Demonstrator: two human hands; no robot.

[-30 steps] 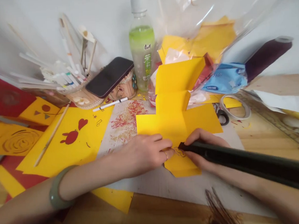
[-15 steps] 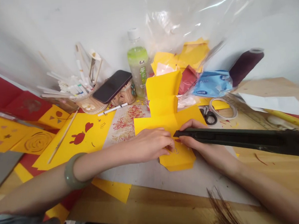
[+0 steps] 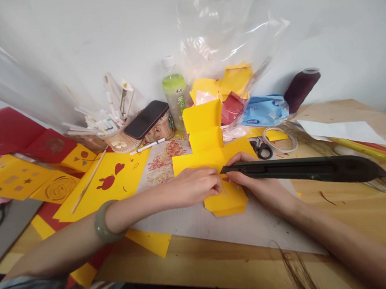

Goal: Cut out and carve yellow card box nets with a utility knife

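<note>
Here we are at the desk [image 3: 354, 213], both hands busy over the yellow cut-out card [image 3: 206, 139], which sits in the middle on a grey sheet [image 3: 188, 225], its upper panels folded up, its lower flap flat towards the person. The left hand [image 3: 198, 185] is down on it, fingers curled in narrow, knuckles up; whether they pinch the card, I can't tell. A green bangle [image 3: 102, 222] circles that wrist. Over on the other side, the right hand [image 3: 253, 185] has a firm pinch on the black cutter [image 3: 299, 169], thumb and fingers closed near its narrow end, the long body stretching away above the forearm. The tip is right there over the card, just beside the left fingers; contact is too small to call! Faint drawn lines show on the card below it. Beyond the right hand lie the scissors [image 3: 265, 157], with a roll of tape [image 3: 294, 145] just beside them, and a blue packet [image 3: 265, 110] behind. Now across to the left: a yellow sheet [image 3: 109, 202] carries 1 red heart [image 3: 119, 168] and 1 red eared shape [image 3: 106, 183], with a thin stick [image 3: 89, 181] lying along it. At the back, a black phone [image 3: 147, 119] rests tilted across 2 pots, and a bottle [image 3: 175, 95] stands near it.
</note>
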